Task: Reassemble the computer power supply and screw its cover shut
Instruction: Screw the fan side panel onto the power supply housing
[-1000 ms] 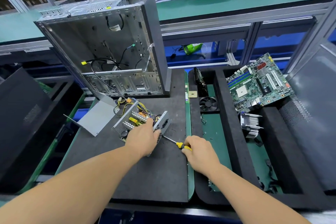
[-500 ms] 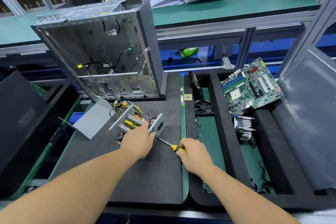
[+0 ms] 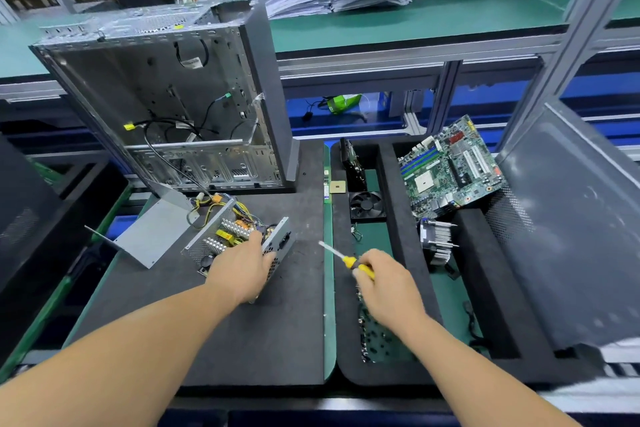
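Note:
The open power supply [image 3: 225, 236] lies on the black foam mat [image 3: 221, 322], its heat sinks, yellow parts and wires exposed. My left hand [image 3: 242, 267] grips its near end by the perforated wall with the socket. Its grey metal cover [image 3: 152, 239] lies off to the left, touching the supply's far corner. My right hand [image 3: 384, 284] holds a screwdriver [image 3: 346, 258] with a yellow and black handle, its tip pointing up-left over the mat's right edge, apart from the supply.
An empty computer case [image 3: 173, 97] stands behind the supply. To the right a black foam tray [image 3: 398, 184] holds a fan [image 3: 367, 206], a motherboard [image 3: 450, 166], a heat sink [image 3: 438, 241] and small screws [image 3: 377, 336]. A grey side panel [image 3: 571, 218] leans at the far right.
My right hand has pulled the screwdriver away from the power supply and lifted it to the right. My left hand has stayed on the supply.

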